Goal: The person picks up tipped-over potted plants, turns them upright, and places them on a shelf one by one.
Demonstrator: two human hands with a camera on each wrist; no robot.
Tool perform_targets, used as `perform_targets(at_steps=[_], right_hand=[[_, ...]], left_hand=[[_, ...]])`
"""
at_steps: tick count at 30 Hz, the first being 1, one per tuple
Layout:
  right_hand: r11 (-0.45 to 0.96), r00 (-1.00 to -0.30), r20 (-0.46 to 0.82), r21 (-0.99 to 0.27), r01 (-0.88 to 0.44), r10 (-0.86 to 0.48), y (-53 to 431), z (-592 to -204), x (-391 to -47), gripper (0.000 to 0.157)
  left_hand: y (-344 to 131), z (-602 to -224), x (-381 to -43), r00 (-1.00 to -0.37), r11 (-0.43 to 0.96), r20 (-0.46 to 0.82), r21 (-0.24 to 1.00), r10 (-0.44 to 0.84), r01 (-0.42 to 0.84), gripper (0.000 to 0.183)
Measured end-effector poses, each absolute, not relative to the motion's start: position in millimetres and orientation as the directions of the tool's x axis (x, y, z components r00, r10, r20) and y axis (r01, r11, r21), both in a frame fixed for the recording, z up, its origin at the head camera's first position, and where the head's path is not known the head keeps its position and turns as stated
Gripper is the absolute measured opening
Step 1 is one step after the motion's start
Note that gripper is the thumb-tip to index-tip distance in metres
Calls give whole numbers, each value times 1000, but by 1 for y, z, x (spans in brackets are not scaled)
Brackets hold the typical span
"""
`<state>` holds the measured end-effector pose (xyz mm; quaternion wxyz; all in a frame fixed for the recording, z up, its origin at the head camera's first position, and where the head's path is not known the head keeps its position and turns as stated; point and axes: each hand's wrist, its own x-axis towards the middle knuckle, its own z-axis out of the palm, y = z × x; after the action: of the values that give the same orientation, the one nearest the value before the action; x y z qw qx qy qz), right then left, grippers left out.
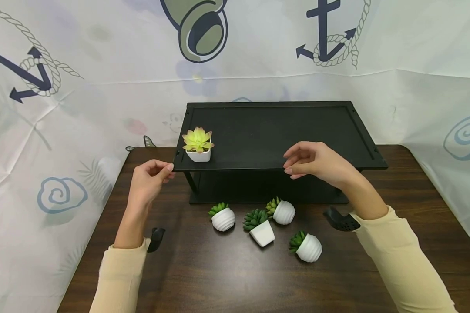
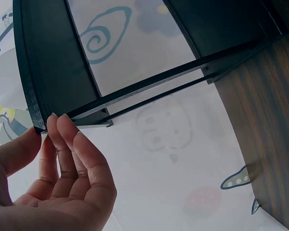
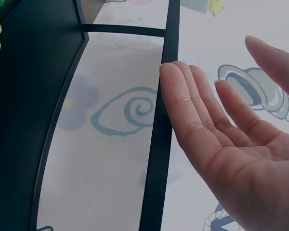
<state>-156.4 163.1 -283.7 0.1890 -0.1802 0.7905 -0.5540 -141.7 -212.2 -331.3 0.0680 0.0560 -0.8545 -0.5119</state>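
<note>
Standing before both hands (image 1: 150, 180) (image 1: 317, 163), black shelf (image 1: 266, 134)

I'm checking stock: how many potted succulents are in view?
5: a yellow-green succulent atop the black shelf, left end; four tipped on the table: left plant, middle plant, back-right plant, front-right plant.

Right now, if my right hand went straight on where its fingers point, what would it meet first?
Your right hand would likely meet the yellowish succulent on the black shelf, though depth is unclear: it might catch the shelf's edge first.
</note>
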Motion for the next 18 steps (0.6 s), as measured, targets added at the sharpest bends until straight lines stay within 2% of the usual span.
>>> perform_targets(at_steps=[18], right_hand=[[311, -856, -135, -950, -31, -499, 190, -309, -134, 29]], left_hand=[[-212, -330, -142, -985, 477, 52, 878, -166, -34, 25]])
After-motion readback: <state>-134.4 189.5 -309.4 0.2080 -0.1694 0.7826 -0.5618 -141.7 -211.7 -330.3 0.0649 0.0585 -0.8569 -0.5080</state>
